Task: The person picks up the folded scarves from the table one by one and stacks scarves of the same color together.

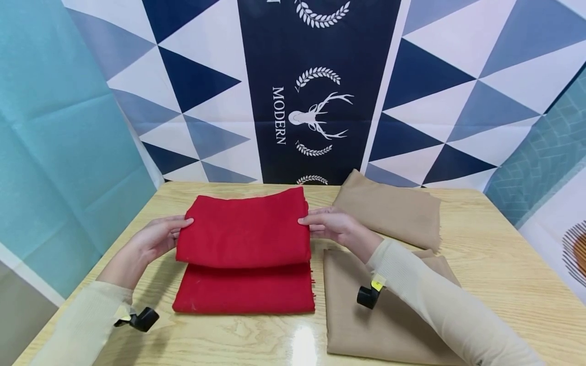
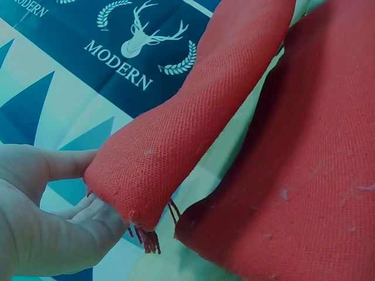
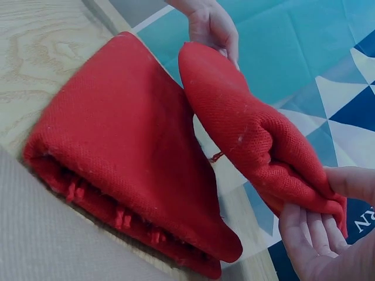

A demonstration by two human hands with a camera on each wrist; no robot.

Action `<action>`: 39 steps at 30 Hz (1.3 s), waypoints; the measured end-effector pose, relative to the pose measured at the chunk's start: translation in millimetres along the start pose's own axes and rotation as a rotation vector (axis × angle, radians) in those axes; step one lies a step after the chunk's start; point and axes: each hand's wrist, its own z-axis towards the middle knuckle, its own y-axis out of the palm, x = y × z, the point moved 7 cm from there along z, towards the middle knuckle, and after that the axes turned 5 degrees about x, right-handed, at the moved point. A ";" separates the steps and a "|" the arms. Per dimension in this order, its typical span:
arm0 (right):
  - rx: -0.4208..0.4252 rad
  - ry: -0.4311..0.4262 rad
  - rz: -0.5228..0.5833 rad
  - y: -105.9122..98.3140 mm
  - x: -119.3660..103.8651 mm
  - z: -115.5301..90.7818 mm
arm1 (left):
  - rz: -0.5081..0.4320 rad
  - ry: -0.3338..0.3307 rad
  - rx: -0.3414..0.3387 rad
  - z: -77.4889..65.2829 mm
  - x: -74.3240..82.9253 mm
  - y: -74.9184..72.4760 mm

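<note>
Both hands hold a folded red cloth (image 1: 242, 231) by its two ends, raised over a second folded red cloth (image 1: 242, 295) on the table. At the left end, my left hand (image 1: 157, 238) pinches it between thumb and fingers; red fringe hangs there in the left wrist view. My right hand (image 3: 328, 246) grips the opposite end, thumb on one face and fingers under the other, where the layers bunch into creases. In both wrist views a gap shows between the raised cloth and the lower one. Fringe tufts stick out along the lower cloth's edge.
A large folded beige cloth (image 1: 352, 330) lies at the front right of the wooden table (image 1: 238, 338), beneath my right forearm. Behind it another beige cloth (image 1: 389, 208) lies near the back edge. A patterned curtain (image 1: 320, 61) hangs behind the table.
</note>
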 end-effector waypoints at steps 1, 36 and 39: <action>-0.002 0.003 0.002 0.2 0.8 0.3 | 0.004 -0.001 0.001 -0.1 -0.5 -0.4; -0.012 0.036 -0.036 -1.0 12.3 -5.2 | 0.091 -0.036 -0.044 -3.9 -6.9 0.5; -0.020 0.030 -0.024 -0.7 12.1 -5.6 | 0.096 -0.030 -0.049 -4.6 -6.4 0.6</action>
